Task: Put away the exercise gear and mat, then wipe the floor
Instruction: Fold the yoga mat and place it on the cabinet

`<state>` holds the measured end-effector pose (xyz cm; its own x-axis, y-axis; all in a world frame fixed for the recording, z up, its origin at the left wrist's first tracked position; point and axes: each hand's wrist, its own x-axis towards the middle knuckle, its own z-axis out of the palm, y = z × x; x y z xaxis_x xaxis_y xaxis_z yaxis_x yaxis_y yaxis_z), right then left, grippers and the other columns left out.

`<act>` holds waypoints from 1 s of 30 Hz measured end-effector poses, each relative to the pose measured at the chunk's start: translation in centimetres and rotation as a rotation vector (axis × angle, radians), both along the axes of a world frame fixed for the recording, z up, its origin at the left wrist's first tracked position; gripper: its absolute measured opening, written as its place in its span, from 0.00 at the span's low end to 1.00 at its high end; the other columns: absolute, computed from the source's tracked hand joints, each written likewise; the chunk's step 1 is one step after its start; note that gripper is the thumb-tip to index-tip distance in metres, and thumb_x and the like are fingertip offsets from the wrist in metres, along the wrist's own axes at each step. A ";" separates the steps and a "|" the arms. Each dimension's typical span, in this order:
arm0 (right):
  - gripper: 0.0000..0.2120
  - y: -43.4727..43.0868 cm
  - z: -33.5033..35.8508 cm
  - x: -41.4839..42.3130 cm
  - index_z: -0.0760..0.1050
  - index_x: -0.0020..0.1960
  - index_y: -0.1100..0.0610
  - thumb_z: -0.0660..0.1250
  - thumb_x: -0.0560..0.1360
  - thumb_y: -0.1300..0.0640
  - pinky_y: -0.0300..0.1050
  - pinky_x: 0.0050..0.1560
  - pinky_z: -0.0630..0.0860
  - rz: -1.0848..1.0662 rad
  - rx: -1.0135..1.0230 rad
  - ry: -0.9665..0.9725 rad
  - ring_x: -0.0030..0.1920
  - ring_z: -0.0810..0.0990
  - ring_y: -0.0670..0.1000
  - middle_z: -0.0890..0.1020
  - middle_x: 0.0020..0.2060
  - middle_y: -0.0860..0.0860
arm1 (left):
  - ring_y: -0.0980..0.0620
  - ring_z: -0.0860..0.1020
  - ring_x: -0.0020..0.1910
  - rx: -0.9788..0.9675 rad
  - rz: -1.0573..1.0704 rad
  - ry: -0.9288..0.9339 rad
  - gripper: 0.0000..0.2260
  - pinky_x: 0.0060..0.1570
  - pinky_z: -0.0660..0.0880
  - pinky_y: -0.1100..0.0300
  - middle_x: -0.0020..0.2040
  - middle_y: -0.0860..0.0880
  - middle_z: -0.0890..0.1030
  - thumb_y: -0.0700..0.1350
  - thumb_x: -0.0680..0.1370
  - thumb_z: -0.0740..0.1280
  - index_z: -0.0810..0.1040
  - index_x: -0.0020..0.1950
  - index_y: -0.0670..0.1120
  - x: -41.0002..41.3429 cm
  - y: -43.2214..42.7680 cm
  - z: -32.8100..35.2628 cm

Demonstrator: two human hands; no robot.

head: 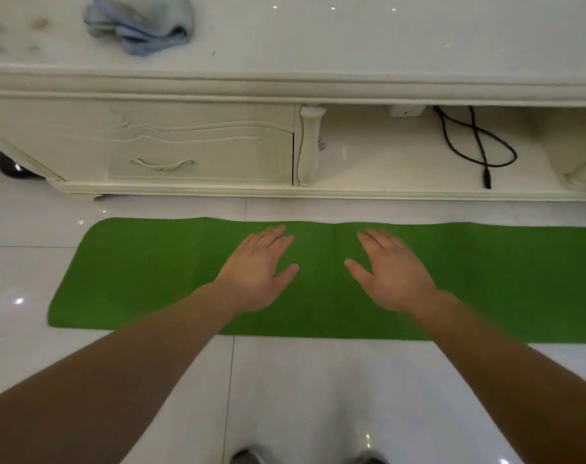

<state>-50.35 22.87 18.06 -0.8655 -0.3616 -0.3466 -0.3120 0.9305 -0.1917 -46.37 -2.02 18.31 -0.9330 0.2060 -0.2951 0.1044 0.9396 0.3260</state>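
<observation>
- I see my left hand (255, 276) and right hand (393, 274) stretched out side by side, palms down, fingers spread flat and gripping nothing.
- Both are over the middle of the green mat (144, 276); I cannot tell whether they press on it.
- The mat lies on the white tiled floor (318, 396), just in front of a cream cabinet (201, 142).
- A crumpled blue cloth (141, 25) sits on the cabinet's tabletop (352, 38), well apart from my hands.
- A black cable (479, 142) lies on the open shelf.
</observation>
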 end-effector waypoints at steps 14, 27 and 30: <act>0.30 0.4 27.5 2.6 0.55 0.77 0.57 0.49 0.81 0.41 0.51 0.77 0.50 -0.068 -0.003 -0.080 0.76 0.56 0.54 0.60 0.76 0.55 | 0.51 0.51 0.80 -0.090 -0.053 0.002 0.26 0.78 0.45 0.50 0.81 0.51 0.54 0.57 0.83 0.52 0.54 0.80 0.51 -0.5 -0.6 27.4; 0.30 -9.0 39.1 4.7 0.60 0.76 0.57 0.48 0.80 0.43 0.53 0.76 0.54 -0.369 -0.073 -0.013 0.76 0.58 0.55 0.62 0.76 0.55 | 0.47 0.53 0.79 -0.072 -0.092 0.051 0.25 0.78 0.48 0.48 0.80 0.47 0.57 0.54 0.84 0.51 0.57 0.80 0.48 -2.1 -8.9 39.5; 0.37 -12.5 41.2 5.6 0.62 0.75 0.58 0.41 0.74 0.40 0.53 0.76 0.56 -0.431 -0.130 0.032 0.75 0.60 0.56 0.65 0.74 0.56 | 0.47 0.52 0.79 -0.083 -0.157 0.067 0.25 0.78 0.47 0.49 0.80 0.47 0.57 0.54 0.84 0.51 0.56 0.80 0.49 -2.5 -11.4 41.6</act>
